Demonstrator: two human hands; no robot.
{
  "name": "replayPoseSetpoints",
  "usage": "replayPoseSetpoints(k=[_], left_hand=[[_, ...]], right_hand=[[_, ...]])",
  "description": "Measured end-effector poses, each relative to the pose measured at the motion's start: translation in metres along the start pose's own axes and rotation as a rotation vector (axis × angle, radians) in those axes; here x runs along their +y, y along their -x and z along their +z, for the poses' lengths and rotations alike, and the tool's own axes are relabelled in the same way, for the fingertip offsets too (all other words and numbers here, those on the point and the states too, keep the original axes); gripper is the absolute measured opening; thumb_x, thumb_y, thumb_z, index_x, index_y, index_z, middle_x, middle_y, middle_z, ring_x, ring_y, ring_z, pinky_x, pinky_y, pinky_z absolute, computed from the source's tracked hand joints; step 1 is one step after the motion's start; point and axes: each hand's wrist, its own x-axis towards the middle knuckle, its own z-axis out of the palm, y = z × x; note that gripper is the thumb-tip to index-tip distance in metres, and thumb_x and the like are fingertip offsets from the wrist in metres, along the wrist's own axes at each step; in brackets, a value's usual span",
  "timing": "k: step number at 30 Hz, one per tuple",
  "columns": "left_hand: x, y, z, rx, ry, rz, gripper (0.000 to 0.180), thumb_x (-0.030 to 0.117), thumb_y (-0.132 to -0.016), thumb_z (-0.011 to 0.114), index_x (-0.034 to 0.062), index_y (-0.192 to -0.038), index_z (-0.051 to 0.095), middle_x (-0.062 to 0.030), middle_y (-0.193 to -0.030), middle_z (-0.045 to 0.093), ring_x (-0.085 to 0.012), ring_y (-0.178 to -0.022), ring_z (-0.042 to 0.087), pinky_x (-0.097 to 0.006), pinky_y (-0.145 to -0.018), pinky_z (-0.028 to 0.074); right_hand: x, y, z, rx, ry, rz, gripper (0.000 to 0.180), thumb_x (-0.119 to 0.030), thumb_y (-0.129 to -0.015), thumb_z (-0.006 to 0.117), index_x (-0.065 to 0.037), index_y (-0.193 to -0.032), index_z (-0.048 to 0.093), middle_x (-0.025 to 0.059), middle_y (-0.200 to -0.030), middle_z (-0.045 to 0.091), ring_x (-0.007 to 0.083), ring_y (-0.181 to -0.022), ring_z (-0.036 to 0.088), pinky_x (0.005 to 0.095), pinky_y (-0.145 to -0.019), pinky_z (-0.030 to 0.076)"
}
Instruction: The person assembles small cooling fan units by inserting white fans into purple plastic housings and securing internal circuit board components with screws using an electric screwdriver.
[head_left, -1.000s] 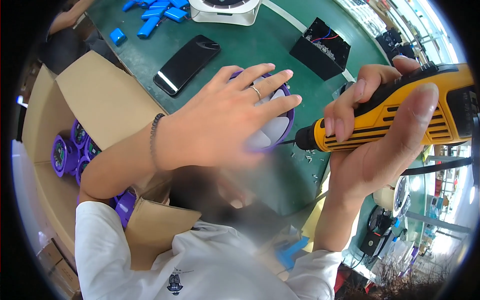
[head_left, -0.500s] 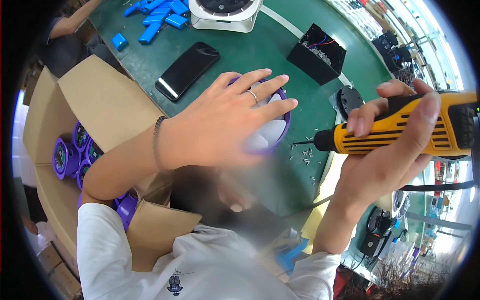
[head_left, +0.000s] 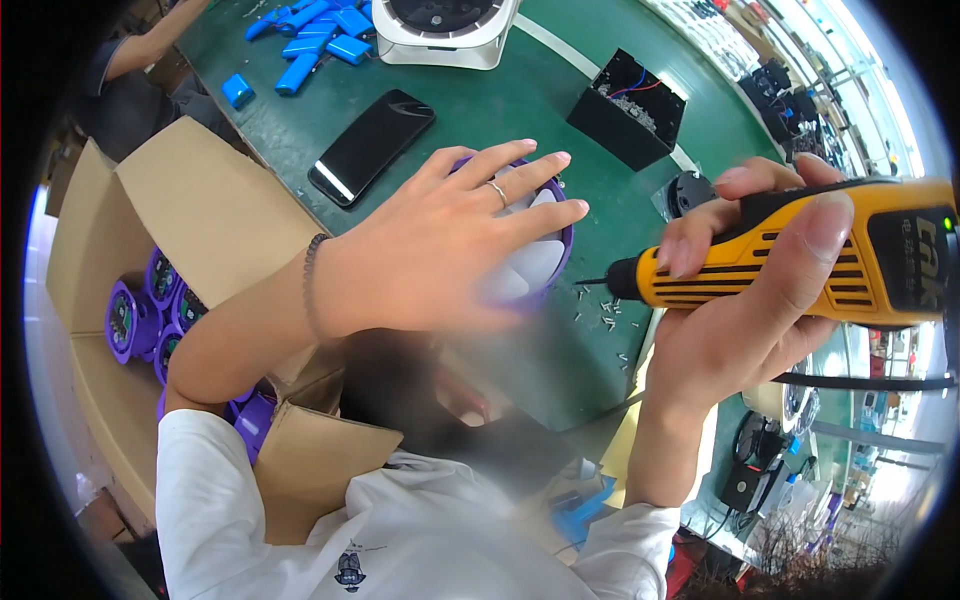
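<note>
My left hand (head_left: 425, 245) lies over a round purple housing (head_left: 567, 245) with pale, petal-like parts inside. Its fingers spread across the top and reach the far rim; the thumb side is blurred. In my right hand (head_left: 715, 345) is a yellow and black electric screwdriver (head_left: 740, 285), gripped around its body. The thin bit points left toward the housing, with a small gap between them. Several small screws (head_left: 610, 320) are scattered on the green table (head_left: 500, 110) below the bit.
At left, an open cardboard box (head_left: 200, 200) holds several purple housings (head_left: 130, 320). A phone (head_left: 370, 145), blue wrapped packs (head_left: 300, 70), a white appliance (head_left: 445, 45) and a black bin of screws (head_left: 630, 110) stand beyond my hands. A black round part (head_left: 690, 192) lies behind the screwdriver. Another person's arm (head_left: 150, 45) is far left.
My right hand has brought the screwdriver left, nearer the purple housing. My left hand keeps its place on the housing. The view has shifted slightly.
</note>
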Motion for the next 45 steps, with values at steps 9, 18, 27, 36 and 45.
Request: replayPoseSetpoints(k=[9, 18, 27, 36, 45], left_hand=[[-0.01, 0.007, -0.026, -0.165, -0.056, 0.106, 0.085, 0.035, -0.07, 0.081, 0.0234, -0.147, 0.047, -0.0141, -0.163, 0.025, -0.0432, -0.148, 0.023, -0.055, -0.116, 0.024], [0.005, 0.005, -0.005, -0.05, -0.091, -0.062, 0.091, 0.028, -0.067, 0.082, 0.0266, -0.149, 0.043, -0.0151, -0.16, 0.027, -0.044, -0.144, 0.029, -0.054, -0.11, 0.033], [0.002, 0.005, -0.001, -0.015, -0.037, -0.042, 0.088, 0.028, -0.065, 0.085, 0.0251, -0.145, 0.047, -0.0134, -0.159, 0.03, -0.0415, -0.143, 0.031, -0.053, -0.108, 0.034], [0.004, 0.004, 0.002, 0.024, -0.023, -0.023, 0.08, 0.029, -0.066, 0.084, 0.0214, -0.139, 0.052, -0.0143, -0.159, 0.03, -0.0414, -0.144, 0.03, -0.051, -0.108, 0.033], [0.004, 0.005, 0.003, 0.03, -0.027, -0.017, 0.084, 0.029, -0.064, 0.085, 0.0204, -0.14, 0.052, -0.0148, -0.159, 0.03, -0.0421, -0.143, 0.031, -0.052, -0.107, 0.034]], right_hand=[[-0.009, -0.018, -0.017, 0.099, 0.073, -0.019, 0.05, -0.043, -0.099, 0.061, 0.0, -0.118, 0.045, 0.0142, -0.09, 0.06, 0.0136, -0.048, 0.051, 0.0272, -0.046, 0.043], [-0.005, -0.018, -0.015, -0.02, -0.035, 0.01, 0.054, -0.051, -0.1, 0.055, -0.001, -0.117, 0.044, 0.0133, -0.089, 0.061, 0.0131, -0.046, 0.049, 0.0262, -0.045, 0.043], [0.001, 0.001, -0.006, -0.141, -0.558, 0.259, 0.064, -0.061, -0.101, 0.04, -0.001, -0.124, 0.041, 0.0116, -0.092, 0.058, 0.0128, -0.045, 0.048, 0.0283, -0.047, 0.043], [0.004, 0.003, -0.001, -0.152, -0.595, 0.308, 0.066, -0.063, -0.101, 0.041, -0.001, -0.125, 0.041, 0.0118, -0.091, 0.057, 0.0133, -0.045, 0.048, 0.0288, -0.047, 0.042], [0.007, 0.005, 0.0, -0.196, -0.628, 0.24, 0.066, -0.063, -0.1, 0.042, -0.002, -0.126, 0.04, 0.0117, -0.092, 0.058, 0.0133, -0.046, 0.05, 0.0287, -0.048, 0.044]])
